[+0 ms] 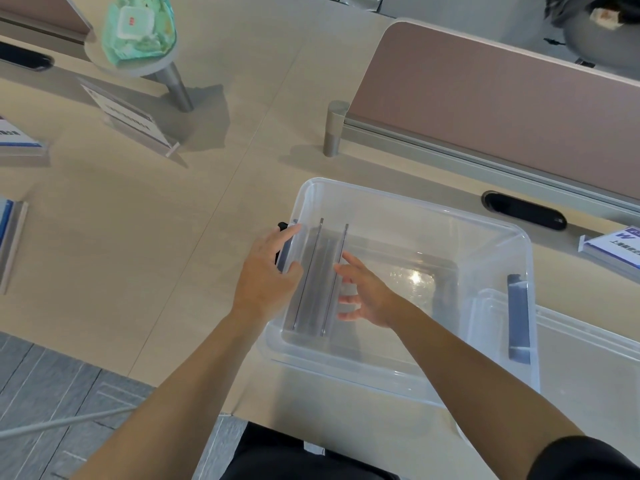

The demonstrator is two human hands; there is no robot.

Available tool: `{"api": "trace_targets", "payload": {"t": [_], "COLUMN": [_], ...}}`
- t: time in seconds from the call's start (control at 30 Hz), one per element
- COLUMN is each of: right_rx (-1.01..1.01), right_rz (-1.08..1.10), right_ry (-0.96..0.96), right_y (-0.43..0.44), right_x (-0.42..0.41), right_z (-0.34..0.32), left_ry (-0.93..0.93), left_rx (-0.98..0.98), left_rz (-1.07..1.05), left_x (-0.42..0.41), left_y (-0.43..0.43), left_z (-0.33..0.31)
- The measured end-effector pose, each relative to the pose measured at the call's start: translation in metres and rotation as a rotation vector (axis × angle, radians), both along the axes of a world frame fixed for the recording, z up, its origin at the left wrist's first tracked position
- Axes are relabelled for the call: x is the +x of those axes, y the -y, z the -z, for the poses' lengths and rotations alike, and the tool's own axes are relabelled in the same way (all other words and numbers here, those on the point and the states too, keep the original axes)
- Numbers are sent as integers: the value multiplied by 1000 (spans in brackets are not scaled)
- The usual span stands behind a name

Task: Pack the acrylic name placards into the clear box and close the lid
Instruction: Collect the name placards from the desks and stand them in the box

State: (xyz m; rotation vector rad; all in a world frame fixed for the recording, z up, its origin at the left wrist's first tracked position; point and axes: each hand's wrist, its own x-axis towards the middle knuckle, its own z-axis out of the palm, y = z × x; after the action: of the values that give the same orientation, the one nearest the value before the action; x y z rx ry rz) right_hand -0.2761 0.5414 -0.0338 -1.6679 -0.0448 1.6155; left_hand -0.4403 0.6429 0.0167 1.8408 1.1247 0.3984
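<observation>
Right hand [363, 292] reached open-fingered inside the clear box [408, 202] beside two upright placards [320, 278]; left hand [266, 271] gripped the box's near wall. Packing seemed underway; next, fetching the placard [131, 119] on the desk [138, 237].

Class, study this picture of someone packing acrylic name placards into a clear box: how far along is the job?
Done: placards stand on edge at the left end of the clear box. In hand: the left hand holds the box's left rim while the right hand, inside, steadies them. Left: placards remain on the desk; the lid lies beside the box, not yet on.
</observation>
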Motion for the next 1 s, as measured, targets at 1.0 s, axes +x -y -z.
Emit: {"api": "trace_targets", "payload": {"t": [1.0], "right_rx": [3], "right_rz": [58], "right_ry": [6], "right_y": [4], "right_x": [-12], "right_z": [-3], "left_ry": [6], "left_rx": [30], "left_rz": [28], "left_x": [-1], "left_y": [-2], "left_z": [6]}}
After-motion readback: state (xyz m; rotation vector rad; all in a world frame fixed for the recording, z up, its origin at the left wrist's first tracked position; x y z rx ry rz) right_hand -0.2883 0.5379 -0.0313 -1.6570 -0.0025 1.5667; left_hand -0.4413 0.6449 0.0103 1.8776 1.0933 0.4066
